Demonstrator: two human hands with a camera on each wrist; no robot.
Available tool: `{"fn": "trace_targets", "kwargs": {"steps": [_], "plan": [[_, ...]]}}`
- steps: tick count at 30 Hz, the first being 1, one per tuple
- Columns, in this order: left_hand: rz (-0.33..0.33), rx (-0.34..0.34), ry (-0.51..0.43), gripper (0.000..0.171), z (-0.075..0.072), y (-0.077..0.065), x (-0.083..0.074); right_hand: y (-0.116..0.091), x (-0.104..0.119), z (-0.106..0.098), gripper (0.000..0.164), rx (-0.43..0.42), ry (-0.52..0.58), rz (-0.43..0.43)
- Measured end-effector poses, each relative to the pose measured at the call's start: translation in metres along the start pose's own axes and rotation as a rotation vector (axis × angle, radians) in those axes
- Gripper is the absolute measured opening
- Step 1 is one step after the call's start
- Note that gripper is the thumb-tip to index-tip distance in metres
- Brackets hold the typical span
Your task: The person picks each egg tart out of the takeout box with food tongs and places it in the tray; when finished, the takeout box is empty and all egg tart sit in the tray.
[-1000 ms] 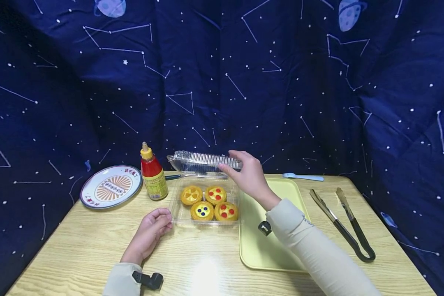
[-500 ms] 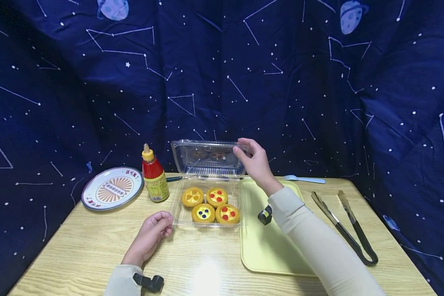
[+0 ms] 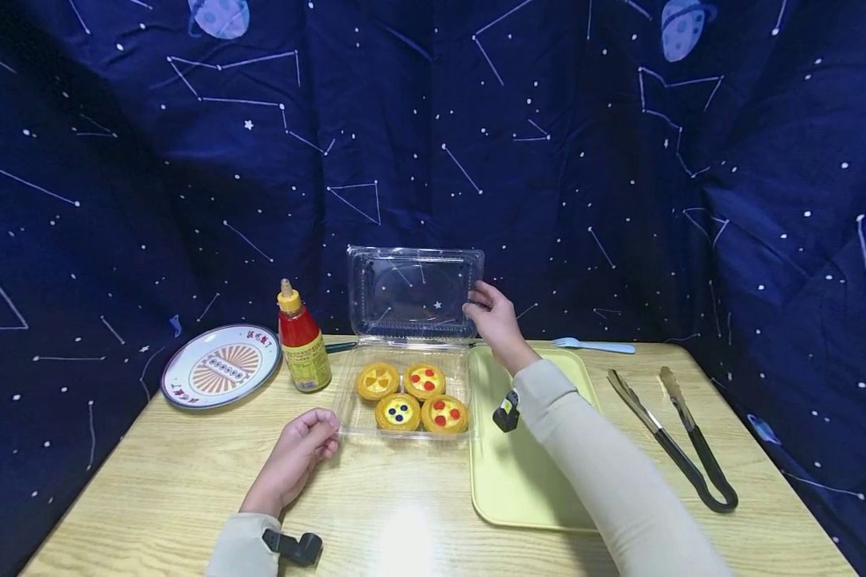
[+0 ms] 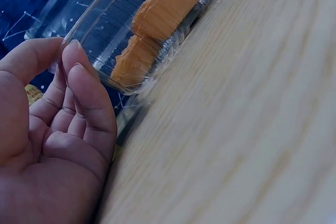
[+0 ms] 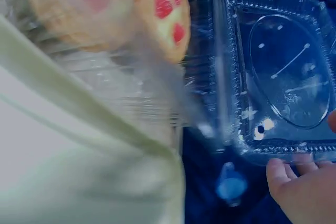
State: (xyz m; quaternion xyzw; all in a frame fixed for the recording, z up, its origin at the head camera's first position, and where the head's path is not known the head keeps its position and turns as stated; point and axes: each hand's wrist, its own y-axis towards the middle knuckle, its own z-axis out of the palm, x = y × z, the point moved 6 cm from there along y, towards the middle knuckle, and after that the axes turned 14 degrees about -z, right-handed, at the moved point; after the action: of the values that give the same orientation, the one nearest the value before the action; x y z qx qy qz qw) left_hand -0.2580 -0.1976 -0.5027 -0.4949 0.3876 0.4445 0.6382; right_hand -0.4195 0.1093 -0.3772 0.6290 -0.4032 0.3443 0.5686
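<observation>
A clear plastic clamshell box point(image 3: 351, 410) sits on the table with several egg tarts point(image 3: 378, 381) in its base, topped with red, blue or orange pieces. Its lid point(image 3: 414, 296) stands nearly upright at the back. At the base's front left corner my left hand point(image 3: 296, 453) pinches the rim between thumb and index finger, as the left wrist view shows with the rim point(image 4: 100, 4) coming out of the pinch. My right hand point(image 3: 500, 324) holds the lid's right edge; in the right wrist view several fingers point(image 5: 281, 174) lie along that edge.
A yellow tray point(image 3: 520, 489) lies right of the box, under my right forearm. Farther right are tongs point(image 3: 695, 447) and a light blue fork point(image 3: 595, 346). A red sauce bottle point(image 3: 305, 353) and a round plate point(image 3: 176, 370) stand to the left. A dark starry curtain point(image 3: 433, 160) hangs behind.
The lid has swung up and back from a low tilt to nearly upright, my right hand rising with it, then lowering along its edge. My left hand stays at the corner.
</observation>
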Motion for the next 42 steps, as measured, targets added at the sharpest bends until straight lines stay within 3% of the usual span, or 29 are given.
{"fn": "trace_targets", "kwargs": {"steps": [3, 11, 15, 24, 29, 36, 42], "plan": [[0.004, 0.005, -0.007, 0.012, 0.001, 0.001, 0.0, -0.002, -0.013, -0.001, 0.055, -0.016, 0.009, 0.061], [0.002, -0.011, -0.008, 0.008, 0.001, 0.002, 0.001, -0.01, -0.03, 0.0, 0.06, -0.004, -0.039, 0.127], [-0.001, -0.012, -0.013, 0.007, 0.002, 0.002, 0.003, -0.013, -0.025, -0.006, 0.063, 0.01, -0.041, 0.111], [-0.002, -0.007, -0.003, 0.012, 0.003, 0.002, 0.0, -0.026, 0.007, -0.03, 0.066, 0.131, -0.042, 0.105], [-0.007, -0.027, -0.002, 0.013, 0.002, 0.001, -0.001, -0.04, 0.029, -0.043, 0.06, 0.172, -0.054, 0.054], [-0.001, -0.03, 0.005, 0.011, -0.003, 0.001, 0.0, -0.058, 0.045, -0.059, 0.057, 0.283, -0.241, -0.11], [0.015, -0.019, 0.0, 0.011, -0.001, -0.001, -0.002, -0.077, 0.056, -0.069, 0.056, 0.33, -0.292, -0.192]]}}
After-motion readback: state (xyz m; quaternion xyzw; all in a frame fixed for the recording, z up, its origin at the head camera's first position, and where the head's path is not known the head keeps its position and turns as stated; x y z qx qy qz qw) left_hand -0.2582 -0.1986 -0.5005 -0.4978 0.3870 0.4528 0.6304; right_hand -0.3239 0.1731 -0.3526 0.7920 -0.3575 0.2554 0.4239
